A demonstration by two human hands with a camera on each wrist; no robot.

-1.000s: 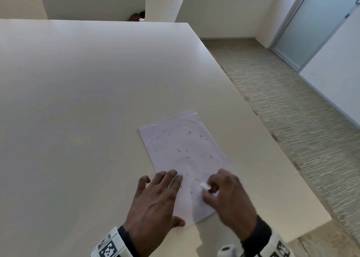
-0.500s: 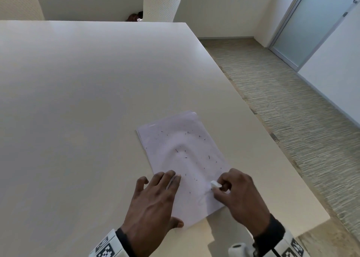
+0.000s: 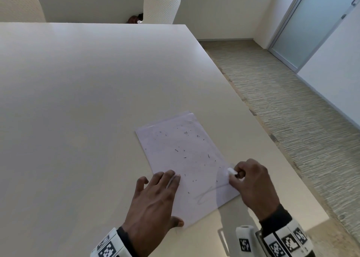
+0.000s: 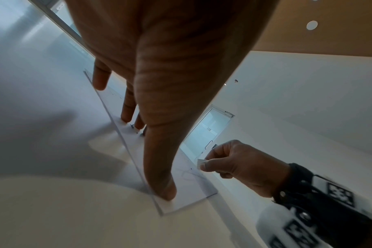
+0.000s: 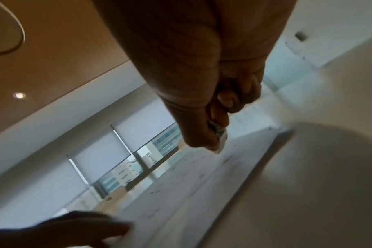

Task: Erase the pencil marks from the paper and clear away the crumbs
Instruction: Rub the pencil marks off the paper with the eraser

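A white sheet of paper (image 3: 181, 159) lies near the table's front right corner, strewn with several dark eraser crumbs (image 3: 176, 150). A grey pencil scribble (image 3: 209, 193) crosses its near right part. My left hand (image 3: 155, 194) lies flat on the sheet's left edge, fingers spread and thumb pressing the near corner (image 4: 164, 191). My right hand (image 3: 251, 180) pinches a small white eraser (image 3: 231, 171) at the paper's right edge, just above the sheet in the left wrist view (image 4: 201, 163). The eraser (image 5: 221, 141) also shows between thumb and fingers, blurred.
The large white table (image 3: 87, 101) stretches far back and left. Its right edge (image 3: 253, 118) runs close to the paper, with carpeted floor beyond. Two white chairs (image 3: 161, 5) stand at the far side. A glass door (image 3: 315, 23) is at the right.
My right hand has carried the eraser rightward, from the middle of the near part to the sheet's right edge, uncovering the pencil scribble. The left hand has stayed in place.
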